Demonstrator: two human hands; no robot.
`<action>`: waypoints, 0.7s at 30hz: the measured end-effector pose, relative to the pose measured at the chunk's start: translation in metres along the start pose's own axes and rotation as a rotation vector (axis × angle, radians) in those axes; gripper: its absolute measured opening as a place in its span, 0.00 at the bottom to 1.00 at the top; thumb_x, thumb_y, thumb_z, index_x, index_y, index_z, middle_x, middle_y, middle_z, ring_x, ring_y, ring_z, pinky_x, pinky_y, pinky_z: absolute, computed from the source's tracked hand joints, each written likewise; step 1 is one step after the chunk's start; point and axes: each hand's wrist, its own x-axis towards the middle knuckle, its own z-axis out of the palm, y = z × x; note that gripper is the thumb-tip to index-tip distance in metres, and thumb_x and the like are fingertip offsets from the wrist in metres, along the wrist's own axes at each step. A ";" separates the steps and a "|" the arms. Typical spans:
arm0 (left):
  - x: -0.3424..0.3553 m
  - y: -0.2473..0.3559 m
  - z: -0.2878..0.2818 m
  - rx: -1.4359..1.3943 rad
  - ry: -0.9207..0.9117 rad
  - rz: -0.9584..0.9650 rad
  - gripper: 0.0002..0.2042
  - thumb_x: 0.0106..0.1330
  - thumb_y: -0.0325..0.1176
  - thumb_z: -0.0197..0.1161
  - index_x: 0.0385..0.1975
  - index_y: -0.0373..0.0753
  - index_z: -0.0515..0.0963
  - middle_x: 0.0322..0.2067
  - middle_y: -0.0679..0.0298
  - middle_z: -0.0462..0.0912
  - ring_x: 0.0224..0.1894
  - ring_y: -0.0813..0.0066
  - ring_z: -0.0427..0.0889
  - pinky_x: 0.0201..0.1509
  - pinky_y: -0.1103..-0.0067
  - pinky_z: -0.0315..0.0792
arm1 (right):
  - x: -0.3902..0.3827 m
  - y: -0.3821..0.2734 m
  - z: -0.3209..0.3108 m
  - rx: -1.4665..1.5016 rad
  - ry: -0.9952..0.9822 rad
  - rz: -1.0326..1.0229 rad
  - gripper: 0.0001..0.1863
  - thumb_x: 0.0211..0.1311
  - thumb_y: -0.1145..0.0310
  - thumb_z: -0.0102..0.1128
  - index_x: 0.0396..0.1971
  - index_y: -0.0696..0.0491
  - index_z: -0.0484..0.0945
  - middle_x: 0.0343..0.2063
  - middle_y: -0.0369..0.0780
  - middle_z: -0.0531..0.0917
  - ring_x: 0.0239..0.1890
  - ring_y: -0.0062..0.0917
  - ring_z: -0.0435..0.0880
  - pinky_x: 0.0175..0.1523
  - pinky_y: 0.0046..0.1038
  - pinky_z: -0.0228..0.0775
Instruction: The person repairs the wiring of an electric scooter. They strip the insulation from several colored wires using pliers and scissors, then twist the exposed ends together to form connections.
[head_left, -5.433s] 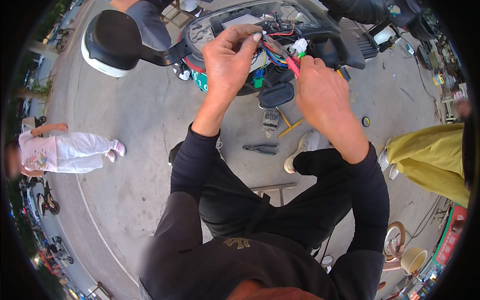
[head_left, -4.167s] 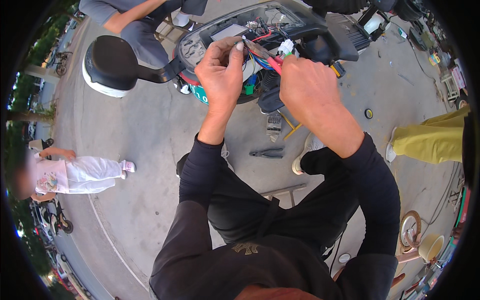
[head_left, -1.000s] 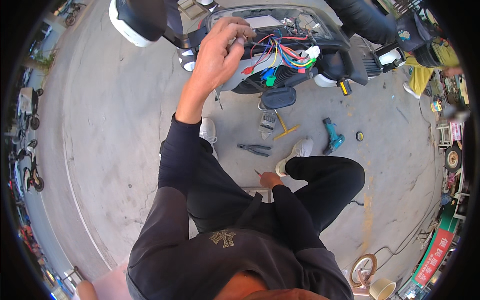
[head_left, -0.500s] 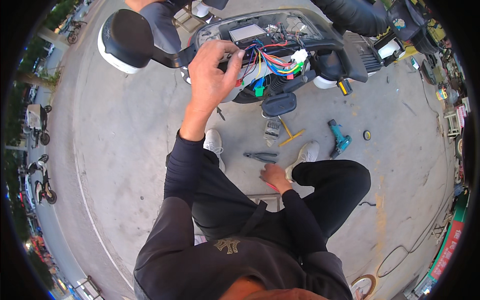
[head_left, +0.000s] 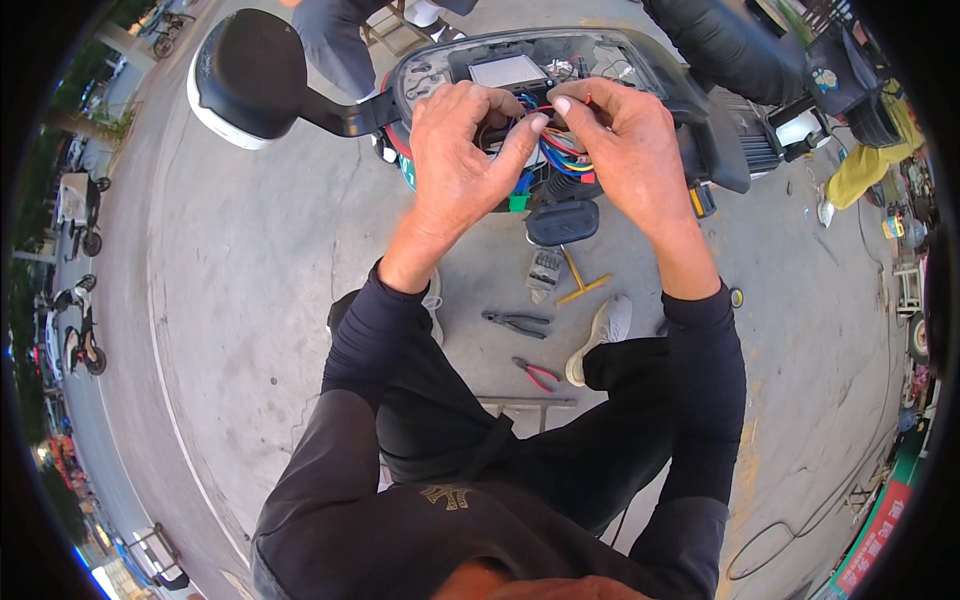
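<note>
Far L, black mirror (head_left: pixel 255 75) sticks out from the scooter. L hand (head_left: pixel 458 140) stays up at the wires (head_left: pixel 562 158), thumb + forefinger pinching them; can't tell which strand. Dark pliers (head_left: pixel 517 323) on the floor, same as ½ sec ago; green plug (head_left: pixel 519 201) hangs above. Red pliers (head_left: pixel 537 374) now lie on the floor, no longer in R hand. Wires bunch betw. both hands, below the scooter's screen (head_left: pixel 507 71). Yellow T-bar (head_left: pixel 582 288) unmoved. R hand (head_left: pixel 640 135), down low before, is now up opp. L, thumb + forefinger also pinching wires.
</note>
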 end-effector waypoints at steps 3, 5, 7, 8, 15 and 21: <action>0.002 0.009 0.009 0.065 0.112 0.034 0.10 0.56 0.32 0.75 0.29 0.36 0.80 0.30 0.64 0.80 0.33 0.70 0.78 0.38 0.75 0.69 | 0.002 0.001 -0.001 0.134 0.009 0.139 0.13 0.65 0.67 0.62 0.42 0.60 0.86 0.27 0.43 0.87 0.27 0.22 0.85 0.36 0.24 0.75; 0.002 0.006 0.016 0.091 0.142 0.051 0.09 0.55 0.32 0.76 0.31 0.37 0.83 0.31 0.63 0.79 0.35 0.69 0.77 0.39 0.75 0.70 | 0.005 0.015 0.001 0.225 0.000 0.104 0.13 0.66 0.68 0.61 0.44 0.60 0.85 0.27 0.42 0.87 0.27 0.20 0.84 0.35 0.23 0.74; 0.003 0.000 0.024 0.101 0.197 0.084 0.09 0.55 0.32 0.77 0.33 0.38 0.85 0.33 0.63 0.79 0.36 0.69 0.77 0.39 0.75 0.71 | 0.010 0.020 -0.001 0.323 -0.036 0.082 0.13 0.65 0.69 0.60 0.44 0.60 0.85 0.28 0.42 0.87 0.28 0.19 0.84 0.35 0.22 0.74; -0.001 -0.001 0.024 0.068 0.168 0.031 0.09 0.55 0.30 0.76 0.35 0.39 0.86 0.36 0.62 0.79 0.38 0.70 0.77 0.41 0.77 0.73 | 0.010 0.021 -0.002 0.307 -0.060 0.081 0.13 0.64 0.70 0.60 0.44 0.61 0.85 0.28 0.42 0.87 0.29 0.19 0.84 0.36 0.23 0.74; 0.002 0.006 0.015 -0.025 0.101 -0.111 0.08 0.53 0.29 0.73 0.34 0.42 0.86 0.37 0.63 0.78 0.42 0.64 0.75 0.47 0.70 0.69 | 0.008 0.019 0.000 0.305 -0.015 0.149 0.13 0.62 0.73 0.57 0.43 0.61 0.84 0.27 0.41 0.85 0.28 0.19 0.81 0.37 0.23 0.73; -0.002 -0.008 0.014 -0.037 0.087 -0.076 0.09 0.54 0.30 0.73 0.35 0.40 0.87 0.51 0.56 0.79 0.54 0.61 0.76 0.55 0.71 0.73 | 0.008 0.023 -0.002 0.408 -0.145 0.006 0.11 0.62 0.72 0.60 0.40 0.62 0.83 0.28 0.39 0.84 0.29 0.17 0.80 0.36 0.23 0.73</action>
